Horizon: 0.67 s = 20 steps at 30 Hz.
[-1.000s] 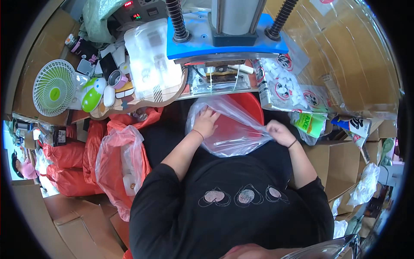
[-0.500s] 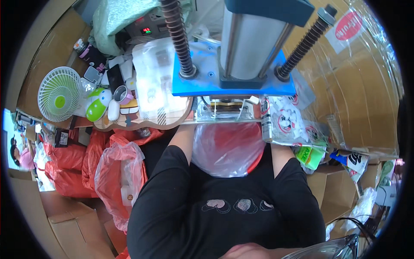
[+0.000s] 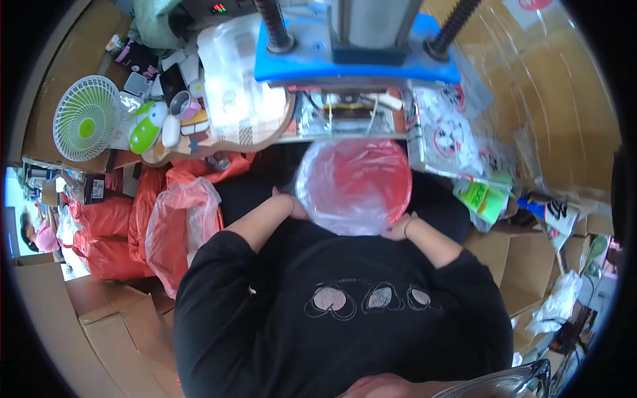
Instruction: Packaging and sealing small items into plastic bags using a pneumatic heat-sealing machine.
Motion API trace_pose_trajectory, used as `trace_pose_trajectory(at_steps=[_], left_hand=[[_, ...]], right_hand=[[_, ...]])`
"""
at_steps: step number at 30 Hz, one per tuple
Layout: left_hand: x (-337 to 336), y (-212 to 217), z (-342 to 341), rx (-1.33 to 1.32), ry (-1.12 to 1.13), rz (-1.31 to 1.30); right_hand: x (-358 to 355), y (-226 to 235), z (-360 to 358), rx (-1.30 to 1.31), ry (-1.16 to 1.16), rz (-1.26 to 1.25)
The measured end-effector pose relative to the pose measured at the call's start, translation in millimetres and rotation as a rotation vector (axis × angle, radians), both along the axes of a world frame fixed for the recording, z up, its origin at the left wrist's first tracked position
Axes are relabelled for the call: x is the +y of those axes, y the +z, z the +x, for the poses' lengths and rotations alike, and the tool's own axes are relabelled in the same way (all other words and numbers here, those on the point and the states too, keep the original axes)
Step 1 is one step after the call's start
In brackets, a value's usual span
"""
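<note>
A round red tub (image 3: 371,176), lined with a clear plastic bag (image 3: 325,189), sits before my body just under the table's front edge. My left hand (image 3: 295,203) is against the tub's left side, its fingers partly hidden behind it. At the near right rim, my right hand (image 3: 400,227) grips the edge, fingertips touching the tub and bag. Above stands a press with a blue plate (image 3: 358,63) and two springed posts. Below that plate is a metal fixture (image 3: 348,113) with wires.
A fan (image 3: 86,119), a green-and-white mouse-shaped thing (image 3: 147,129) and a clear-wrapped stack (image 3: 239,86) occupy the left of the table. Printed plastic bags (image 3: 444,132) lie at its right. Red bags (image 3: 109,232) and cardboard boxes (image 3: 119,318) crowd the left; cardboard (image 3: 551,119) walls the right.
Both hands have come back from under the table edge to the tub's sides. The whole view has shifted, so the press and table appear higher.
</note>
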<state>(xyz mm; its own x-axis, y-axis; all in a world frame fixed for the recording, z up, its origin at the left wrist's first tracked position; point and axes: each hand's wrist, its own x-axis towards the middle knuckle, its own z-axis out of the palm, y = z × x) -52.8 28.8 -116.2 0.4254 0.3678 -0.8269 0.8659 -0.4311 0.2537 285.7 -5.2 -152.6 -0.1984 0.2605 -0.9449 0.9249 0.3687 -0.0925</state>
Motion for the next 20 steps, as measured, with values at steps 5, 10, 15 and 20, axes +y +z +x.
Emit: trace_pose_trajectory(at_steps=[5,10,15,20], left_hand=[[-51.6,-21.4,11.3,0.044,-0.039,-0.108],[-66.7,-17.8,12.7,0.11,-0.072,-0.159],[-69.2,-5.7,12.1,0.131,-0.059,-0.189],[-80.6,-62.0,19.8,0.215,0.179,-0.122]], right_hand=[[-18.8,-7.6,-7.1,0.164,0.038,-0.01],[-44.4,-10.5,-4.0,0.131,-0.025,0.063],[-49.5,-11.6,-6.0,0.239,-0.061,0.037],[-55.0,-32.8,-30.2,0.059,0.084,0.005]])
